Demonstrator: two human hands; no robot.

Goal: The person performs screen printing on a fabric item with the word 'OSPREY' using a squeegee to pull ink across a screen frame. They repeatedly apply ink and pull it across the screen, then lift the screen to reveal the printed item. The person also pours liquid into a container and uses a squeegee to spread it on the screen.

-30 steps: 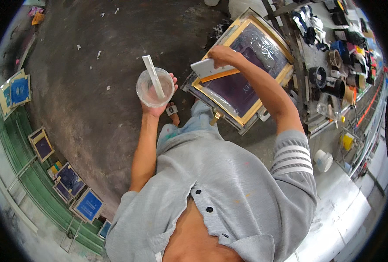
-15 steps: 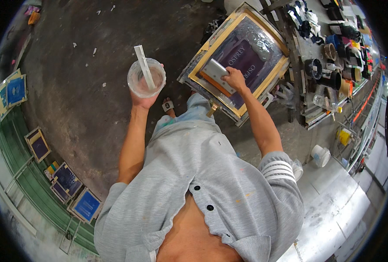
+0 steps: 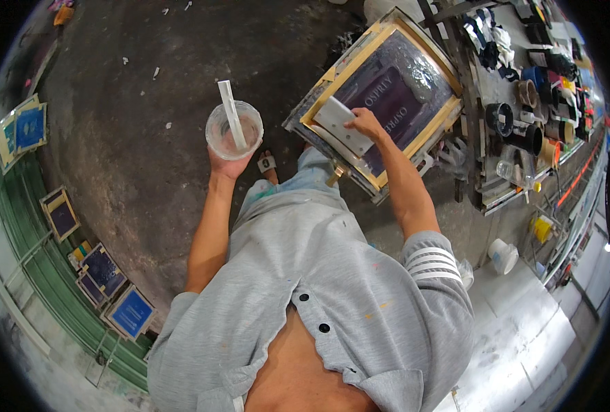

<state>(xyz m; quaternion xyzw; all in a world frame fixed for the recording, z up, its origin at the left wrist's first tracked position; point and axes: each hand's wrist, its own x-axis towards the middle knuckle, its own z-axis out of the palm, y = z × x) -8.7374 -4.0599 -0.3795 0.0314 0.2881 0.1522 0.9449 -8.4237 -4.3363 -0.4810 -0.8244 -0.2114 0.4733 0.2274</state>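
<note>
My left hand (image 3: 226, 163) is closed round a clear plastic tub (image 3: 217, 141) holding a thin layer of pinkish stuff. A flat white stick (image 3: 229, 103) leans in the tub and rises past its rim. My right hand (image 3: 366, 125) grips a squeegee (image 3: 339, 123) with a pale metal holder, at the near left part of a screen-printing frame (image 3: 318, 99). Tape lines the frame's edges. Its dark mesh (image 3: 421, 103) carries a purple lettered area, with a wet, glossy patch toward the far right. The squeegee's blade is hidden under the holder.
To the right, a bench holds several ink pots (image 3: 500, 118), dark and white rags (image 3: 487, 44) and a clear bottle (image 3: 507, 165). A white bucket (image 3: 502, 257) stands near a shiny sheet (image 3: 518, 323). More framed screens (image 3: 132, 313) lean along a green ledge (image 3: 33, 247) at left.
The squeegee has tilted, so its flat holder faces up and the orange-brown blade no longer shows. My left hand still holds the tub. The whole view has shifted slightly.
</note>
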